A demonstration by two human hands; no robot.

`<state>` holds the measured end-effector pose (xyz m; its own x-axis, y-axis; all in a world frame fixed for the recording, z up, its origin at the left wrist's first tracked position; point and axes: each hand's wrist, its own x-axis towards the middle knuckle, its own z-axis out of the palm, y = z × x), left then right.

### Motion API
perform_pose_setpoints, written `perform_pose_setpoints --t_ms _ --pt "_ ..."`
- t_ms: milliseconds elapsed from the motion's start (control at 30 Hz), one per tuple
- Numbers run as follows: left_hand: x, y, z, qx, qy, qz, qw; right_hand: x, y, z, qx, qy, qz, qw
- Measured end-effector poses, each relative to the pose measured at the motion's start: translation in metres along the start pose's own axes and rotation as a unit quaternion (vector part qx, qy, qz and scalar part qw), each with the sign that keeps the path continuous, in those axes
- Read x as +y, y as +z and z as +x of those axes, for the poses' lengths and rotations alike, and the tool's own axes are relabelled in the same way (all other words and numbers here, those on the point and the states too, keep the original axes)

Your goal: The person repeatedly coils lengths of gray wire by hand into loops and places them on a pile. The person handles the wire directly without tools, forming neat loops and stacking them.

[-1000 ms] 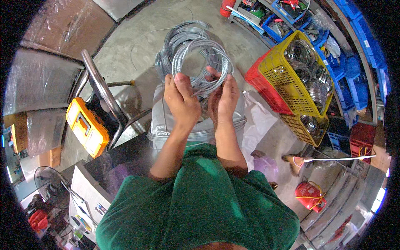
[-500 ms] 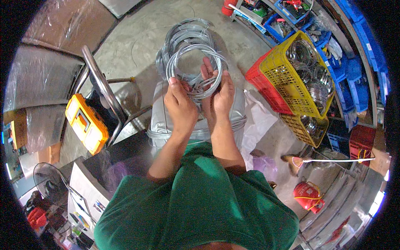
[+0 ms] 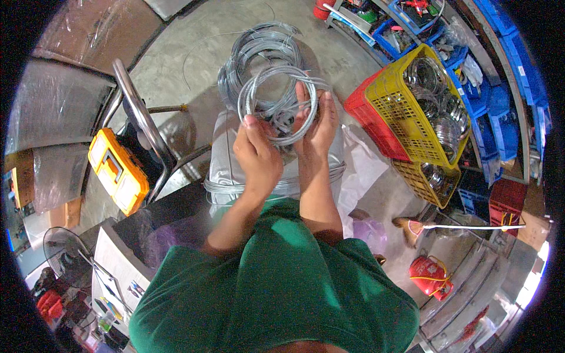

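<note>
A coil of grey metal wire (image 3: 249,97) is held up in front of me by both hands. My left hand (image 3: 259,156) is closed on its near left side, the thumb lying on top. At the right side, my right hand (image 3: 318,129) supports the ring with its palm turned up, thumb and fingers raised around the strands. Some strands stick out past the right thumb. Just beyond lies a bigger pile of wire coils (image 3: 259,44), partly covered by the held ring. Another bundle of wire (image 3: 232,188) runs across a shiny grey surface (image 3: 226,159) below my wrists.
Yellow crates (image 3: 391,88) with shiny wire coils stand at right on a red crate (image 3: 371,117). Blue bins (image 3: 500,106) line the shelf behind. At left are a metal tube frame (image 3: 138,100) and a yellow-orange case (image 3: 120,173). A broom (image 3: 412,228) and red cylinder (image 3: 429,273) are lower right.
The held coil has shifted slightly to the right and tilted. My right hand has moved a little right, its thumb and fingers spreading around the ring. My left hand stays on the coil.
</note>
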<state>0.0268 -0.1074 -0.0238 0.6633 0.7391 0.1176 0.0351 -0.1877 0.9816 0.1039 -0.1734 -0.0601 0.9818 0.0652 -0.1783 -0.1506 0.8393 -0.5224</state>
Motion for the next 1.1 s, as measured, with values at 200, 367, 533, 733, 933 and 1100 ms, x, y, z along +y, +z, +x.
perform_pose_setpoints --t_ms 200,367,533,733,933,1100 --pt "-0.021 0.003 0.004 0.001 -0.039 -0.077 0.996 0.009 -0.004 -0.003 0.1 0.116 -0.029 0.988" --pt "-0.03 -0.003 0.024 0.018 -0.063 -0.147 0.987 0.022 -0.01 -0.025 -0.03 0.249 0.08 0.965" --pt "-0.015 -0.009 0.038 -0.002 -0.17 -0.365 0.915 0.024 -0.013 -0.038 -0.045 0.351 0.143 0.924" --pt "-0.007 -0.016 0.052 -0.065 -0.201 -0.405 0.89 0.034 -0.02 -0.049 -0.084 0.314 0.103 0.94" --pt "-0.023 -0.014 0.043 -0.028 -0.095 -0.159 0.982 0.037 -0.03 -0.048 -0.079 0.324 0.178 0.926" --pt "-0.026 -0.026 0.043 -0.023 -0.046 -0.008 0.999 0.034 -0.029 -0.048 -0.111 0.258 0.172 0.944"
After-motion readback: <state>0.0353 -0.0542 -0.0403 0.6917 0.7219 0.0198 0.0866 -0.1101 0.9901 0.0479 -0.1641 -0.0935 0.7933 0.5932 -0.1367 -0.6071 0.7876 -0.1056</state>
